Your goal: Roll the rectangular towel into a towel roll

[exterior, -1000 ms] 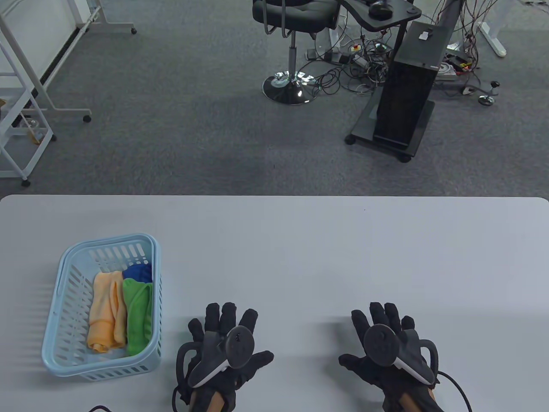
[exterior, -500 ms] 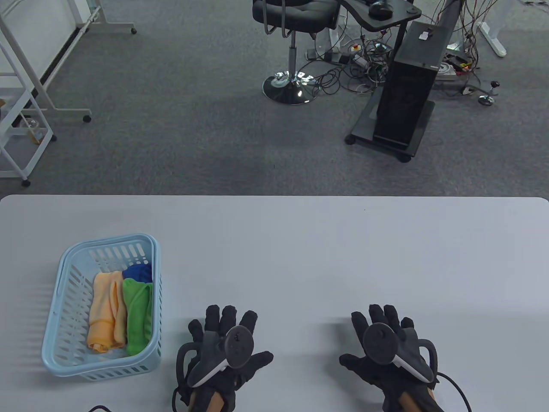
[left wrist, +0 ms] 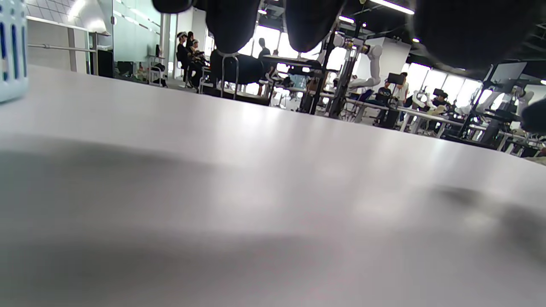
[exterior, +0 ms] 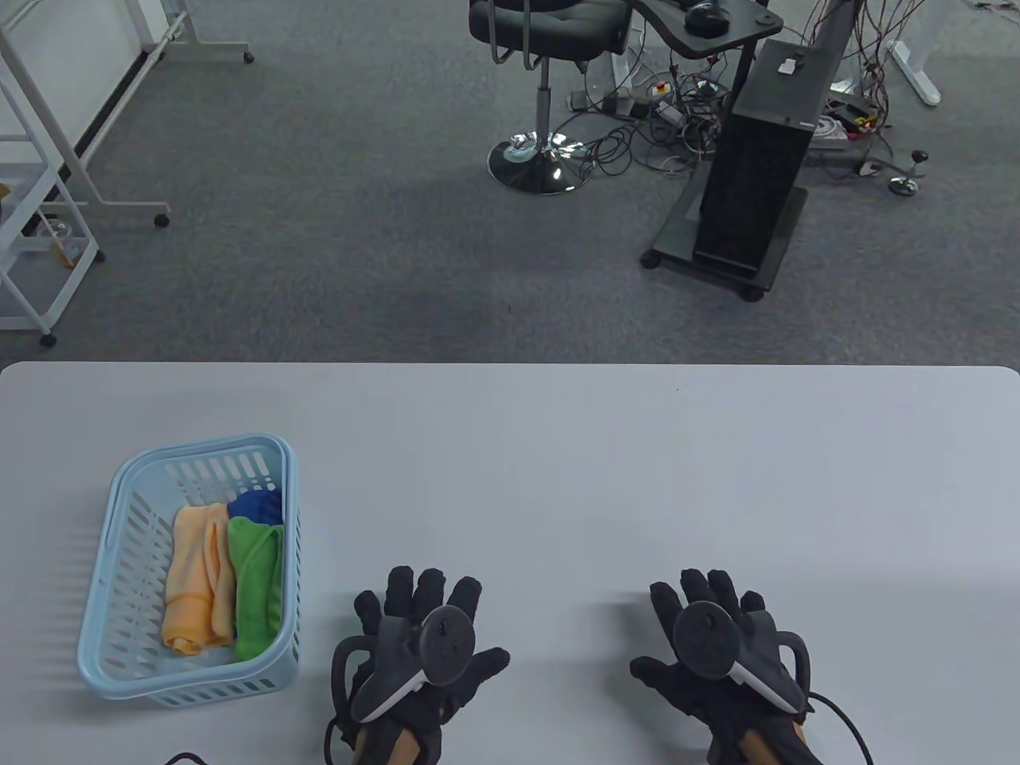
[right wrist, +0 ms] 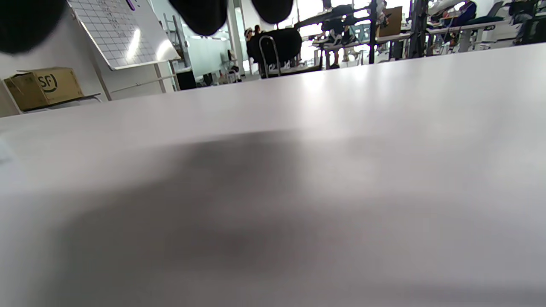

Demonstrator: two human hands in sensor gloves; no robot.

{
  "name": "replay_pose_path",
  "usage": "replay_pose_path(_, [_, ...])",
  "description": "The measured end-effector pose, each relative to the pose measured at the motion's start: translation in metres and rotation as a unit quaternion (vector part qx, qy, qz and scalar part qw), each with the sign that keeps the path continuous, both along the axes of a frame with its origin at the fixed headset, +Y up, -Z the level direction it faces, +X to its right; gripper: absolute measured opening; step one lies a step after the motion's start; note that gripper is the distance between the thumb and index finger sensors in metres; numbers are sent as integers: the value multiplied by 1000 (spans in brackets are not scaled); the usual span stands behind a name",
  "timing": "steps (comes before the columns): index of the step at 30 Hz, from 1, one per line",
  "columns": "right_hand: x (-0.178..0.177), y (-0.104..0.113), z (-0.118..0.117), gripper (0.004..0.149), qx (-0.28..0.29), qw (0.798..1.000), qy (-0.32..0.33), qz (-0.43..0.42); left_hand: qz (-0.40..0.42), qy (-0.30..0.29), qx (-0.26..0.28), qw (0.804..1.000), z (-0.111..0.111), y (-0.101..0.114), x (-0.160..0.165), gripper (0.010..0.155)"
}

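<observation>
Pale-blue plastic forms the basket point(exterior: 119, 550) at the table's point(exterior: 558, 462) left, where orange point(exterior: 195, 578), green point(exterior: 259, 586) and blue point(exterior: 256, 504) towels are kept. Nothing is held: left hand point(exterior: 418, 645) and right hand point(exterior: 717, 641) are spread flat, fingers splayed, near the front edge.

Left hand point(exterior: 422, 657): sits slightly nearer the tabletop's point(exterior: 558, 478) near edge than a second ago; fingertips now lower in the table view, drifted a touch right; fingers spread flat as they shift.
Right hand point(exterior: 717, 649): slides a little toward the near edge and slightly left; fingers point(exterior: 705, 586) splayed, palm down.
</observation>
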State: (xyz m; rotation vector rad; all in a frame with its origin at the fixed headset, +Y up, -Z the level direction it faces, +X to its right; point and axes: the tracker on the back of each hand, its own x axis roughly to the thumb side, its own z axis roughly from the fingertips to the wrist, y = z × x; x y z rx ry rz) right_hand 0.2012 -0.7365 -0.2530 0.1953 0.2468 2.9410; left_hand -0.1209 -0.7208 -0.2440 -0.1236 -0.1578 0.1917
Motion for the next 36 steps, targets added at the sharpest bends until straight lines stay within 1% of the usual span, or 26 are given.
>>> replay_pose_path(2, [0, 0, 0, 95, 1, 1000, -1, -2, 19, 13, 15, 1000, 1, 9, -2, 87])
replay_pose_path(4, [0, 0, 0, 95, 1, 1000, -1, -4, 45, 30, 23, 998, -2, 22, -6, 85])
replay_pose_path(7, [0, -1, 0, 94, -2, 1000, 0, -5, 95, 61, 45, 993, -11, 54, -21, 79])
replay_pose_path(8, [0, -1, 0, 94, -3, 1000, 1, -4, 110, 76, 51, 990, -15, 67, -29, 78])
replay_pose_path(10, [-1, -2, 0, 94, -5, 1000, 3, -5, 122, 94, 58, 986, -22, 88, -44, 75])
replay_pose_path(12, [-2, -2, 0, 94, -7, 1000, 4, -5, 110, 126, 57, 984, -34, 115, -69, 74])
replay_pose_path(14, [-2, -2, 0, 94, -8, 1000, 4, -5, 85, 157, 56, 982, -43, 132, -91, 73])
replay_pose_path(15, [-2, -2, 0, 93, -9, 1000, 4, -5, 76, 173, 54, 980, -47, 139, -102, 73])
replay_pose_path(17, [-2, -3, 0, 93, -11, 1000, 4, -5, 62, 207, 42, 975, -55, 145, -123, 71])
replay_pose_path(19, [-1, -3, 0, 93, -13, 1000, 3, -3, 51, 236, 22, 970, -63, 145, -142, 67])
replay_pose_path(21, [-1, -3, 0, 93, -15, 1000, 3, 0, 36, 265, -6, 964, -70, 139, -159, 64])
replay_pose_path(25, [-1, -3, -1, 93, -19, 1000, 2, 3, 8, 296, -64, 953, -83, 118, -183, 63])
replay_pose_path(27, [-1, -3, -1, 93, -20, 1000, 1, 5, -11, 303, -101, 948, -90, 107, -190, 65])
replay_pose_path(29, [-1, -3, -1, 93, -23, 1000, 0, 8, -31, 305, -160, 938, -96, 95, -195, 70])
replay_pose_path(33, [0, -3, -2, 93, -30, 999, -3, 14, -65, 302, -207, 928, -108, 76, -201, 76])
replay_pose_path(36, [1, -3, -3, 93, -34, 999, -7, 18, -76, 300, -241, 920, -116, 62, -203, 83])
